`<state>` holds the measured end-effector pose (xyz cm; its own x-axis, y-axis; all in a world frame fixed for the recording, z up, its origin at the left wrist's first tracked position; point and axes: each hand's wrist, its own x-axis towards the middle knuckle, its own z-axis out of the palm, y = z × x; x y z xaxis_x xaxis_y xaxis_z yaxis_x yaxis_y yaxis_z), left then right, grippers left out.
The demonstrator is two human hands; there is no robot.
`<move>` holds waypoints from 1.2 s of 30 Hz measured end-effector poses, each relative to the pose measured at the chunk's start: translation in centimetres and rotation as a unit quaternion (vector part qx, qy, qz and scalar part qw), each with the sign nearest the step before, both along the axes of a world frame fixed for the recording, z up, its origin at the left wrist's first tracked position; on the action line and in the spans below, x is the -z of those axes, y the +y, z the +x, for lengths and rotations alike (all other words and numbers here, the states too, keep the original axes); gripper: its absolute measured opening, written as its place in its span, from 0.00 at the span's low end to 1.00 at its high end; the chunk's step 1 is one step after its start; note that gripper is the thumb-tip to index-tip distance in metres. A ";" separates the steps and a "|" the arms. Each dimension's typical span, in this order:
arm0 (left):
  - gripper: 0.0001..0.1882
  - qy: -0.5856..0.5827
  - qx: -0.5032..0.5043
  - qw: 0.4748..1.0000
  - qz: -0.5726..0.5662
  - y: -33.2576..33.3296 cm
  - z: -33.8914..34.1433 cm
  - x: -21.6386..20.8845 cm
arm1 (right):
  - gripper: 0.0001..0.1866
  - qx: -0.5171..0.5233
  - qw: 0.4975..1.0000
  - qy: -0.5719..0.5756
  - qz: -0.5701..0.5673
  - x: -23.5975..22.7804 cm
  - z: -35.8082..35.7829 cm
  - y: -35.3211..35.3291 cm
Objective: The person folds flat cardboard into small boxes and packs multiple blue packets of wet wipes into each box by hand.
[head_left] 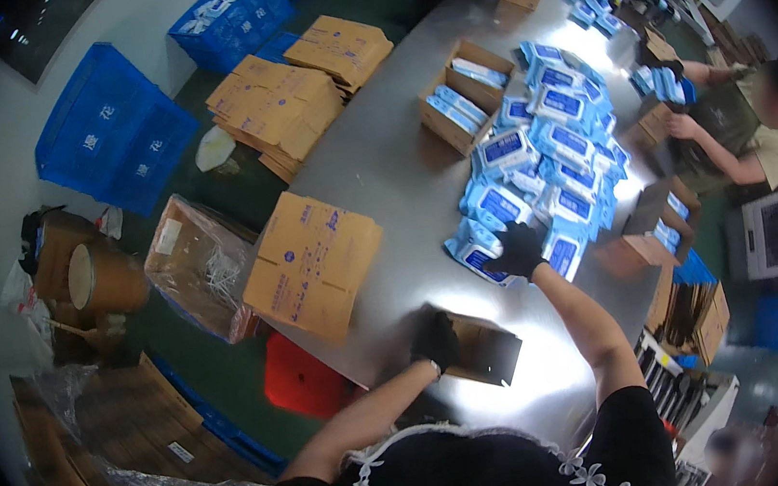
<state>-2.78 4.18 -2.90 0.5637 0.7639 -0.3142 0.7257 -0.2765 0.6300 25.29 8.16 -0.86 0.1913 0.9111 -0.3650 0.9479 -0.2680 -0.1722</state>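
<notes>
Left hand [435, 339], black-gloved, grips the rim of an open cardboard box [482, 350] at six o'clock on the steel table [379, 162]. Right hand [518, 249], gloved too, presses down on a blue wipe pack [480, 256] at the near end of the pile [556, 140] toward two o'clock. Flat cartons [314, 264] lie at nine o'clock; a co-worker [734, 128] packs at three.

- One view only: a head-worn fisheye, looking steeply down from above the person's chest.
- It faces forward along a steel table [380, 166], which runs away toward the upper right.
- Near field: both forearms enter from the lower edge.
- Far field: floor at left, a co-worker [744, 131] at right.
- Straight edges bow near the dark circular rim.
</notes>
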 end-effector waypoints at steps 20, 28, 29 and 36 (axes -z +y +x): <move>0.22 -0.146 0.252 0.932 -0.215 0.0 -0.8 0.9 | 0.23 0.102 0.966 -0.056 0.230 -8.2 -19.6 -24.7; 0.16 -0.053 0.226 0.964 0.131 -3.8 0.1 -3.3 | 0.16 0.227 0.909 -0.042 0.348 -5.1 -21.3 -27.5; 0.16 -0.031 0.232 0.963 0.132 -3.1 0.3 -3.3 | 0.17 0.280 0.868 -0.016 0.410 -6.2 -20.6 -26.9; 0.23 -0.076 0.562 0.818 0.099 -2.6 1.9 -4.1 | 0.25 0.122 0.924 0.175 0.319 -4.0 -19.4 -29.2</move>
